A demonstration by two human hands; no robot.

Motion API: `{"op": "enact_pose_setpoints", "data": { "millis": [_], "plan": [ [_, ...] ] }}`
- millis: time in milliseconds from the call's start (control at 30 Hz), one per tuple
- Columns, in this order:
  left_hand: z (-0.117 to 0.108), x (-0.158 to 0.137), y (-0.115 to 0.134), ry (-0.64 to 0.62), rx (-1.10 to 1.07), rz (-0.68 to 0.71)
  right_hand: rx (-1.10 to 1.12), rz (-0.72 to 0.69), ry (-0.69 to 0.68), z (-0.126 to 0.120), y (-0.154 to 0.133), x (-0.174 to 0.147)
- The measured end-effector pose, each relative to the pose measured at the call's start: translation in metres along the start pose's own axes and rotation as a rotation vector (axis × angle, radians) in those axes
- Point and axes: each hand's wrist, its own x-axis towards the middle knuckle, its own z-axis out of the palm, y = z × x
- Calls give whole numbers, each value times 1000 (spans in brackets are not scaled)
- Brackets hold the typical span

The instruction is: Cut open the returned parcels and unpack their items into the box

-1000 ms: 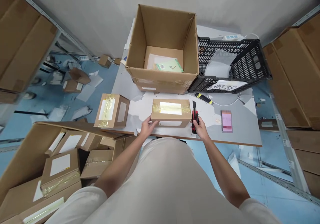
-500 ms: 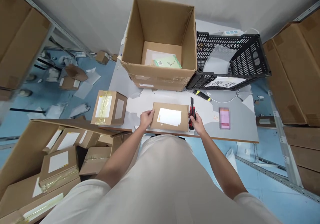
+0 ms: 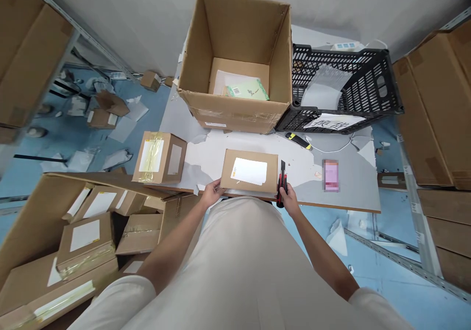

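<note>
A flat cardboard box (image 3: 226,168) with a white label (image 3: 249,170) lies near the front edge of the table, its near side at the rim. My left hand (image 3: 213,192) grips its near left corner, thumb on the side and fingers partly hidden beneath it. At the box's right end, my right hand (image 3: 289,198) is closed around a red and black utility knife (image 3: 282,183), blade end pointing away from me. Whether those right fingers also touch the box is hard to see.
Behind stands a large open carton (image 3: 235,112) holding a green packet (image 3: 250,89). A black crate (image 3: 338,116) is right of it, with a yellow-black cutter (image 3: 299,140) in front. A taped box (image 3: 158,158) sits left; a bin of parcels (image 3: 47,192) is lower left.
The flat box's near side has shifted slightly toward me. My left hand has slid from its left side down to the near corner, and my right hand with the knife has moved closer to me.
</note>
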Motion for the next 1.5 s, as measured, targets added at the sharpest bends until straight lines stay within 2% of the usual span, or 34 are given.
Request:
{"op": "enact_pose_setpoints", "data": {
  "millis": [100,200,267,367,533,667,733,800,867,933,1000,1100,1200,1400,1500],
  "plan": [
    [-2,4,19,47,32,36,26,-58,28,-2,-20,5],
    [-6,15,42,157,177,93,45,-159,22,-5,-46,19],
    [-6,24,56,234,283,115,5,-198,2,-5,-60,29],
    [-5,38,70,280,402,97,-113,-185,-26,-4,-70,43],
    [-5,50,75,271,486,70,-266,-239,24,-1,-62,55],
    [-5,43,71,213,524,92,-337,-248,15,-4,-62,49],
    [-2,32,68,256,539,142,-460,-282,27,-5,-73,39],
    [4,20,63,350,559,268,-668,-381,34,-1,-91,29],
    [11,11,59,333,594,455,-909,-496,-50,11,-113,21],
    [19,6,54,172,645,614,-1155,-555,-241,31,-134,18],
    [26,7,49,46,703,691,-1395,-581,-443,55,-151,20],
    [30,11,43,26,761,713,-1633,-629,-634,85,-165,27],
    [30,13,39,27,764,716,-1717,-656,-668,100,-171,30],
    [28,15,34,31,741,723,-1744,-677,-729,109,-174,30],
    [27,17,33,14,741,723,-1782,-672,-701,112,-175,30]
  ]
}}
